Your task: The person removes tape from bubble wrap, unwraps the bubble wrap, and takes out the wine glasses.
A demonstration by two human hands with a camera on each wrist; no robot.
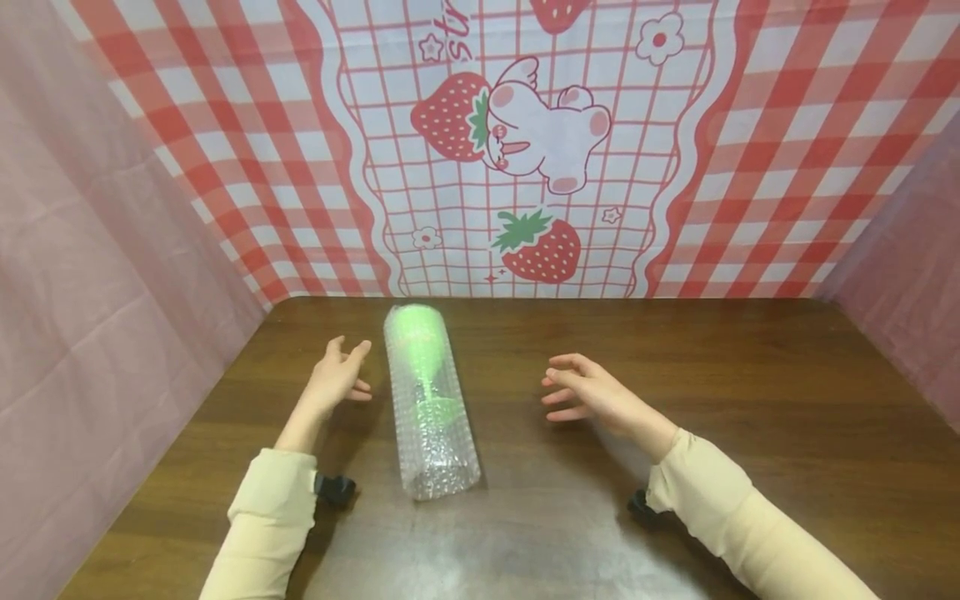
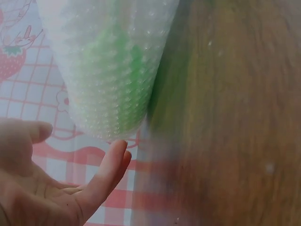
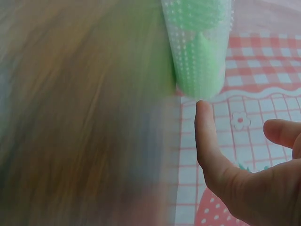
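Note:
A bright green object, narrow at its middle like an hourglass or goblet, shows through a bubble wrap roll (image 1: pixel 431 442) lying on the wooden table. Just left of the roll, my left hand (image 1: pixel 339 377) hovers with its fingers spread and holds nothing. My right hand (image 1: pixel 592 396) is held over the table farther off to the right, fingers loosely extended and empty. In the left wrist view the bubble wrap (image 2: pixel 108 80) rises beyond the thumb and fingertips. The right wrist view has the wrapped green object (image 3: pixel 200 56) past the index finger.
The brown wooden table (image 1: pixel 750 375) ends at the back against a red-and-white checked cloth (image 1: pixel 765 167) printed with strawberries. Pink curtains (image 1: pixel 97 250) hang on both sides. Dark wrist devices (image 1: pixel 335 490) sit by the cream sleeves (image 1: pixel 720 500).

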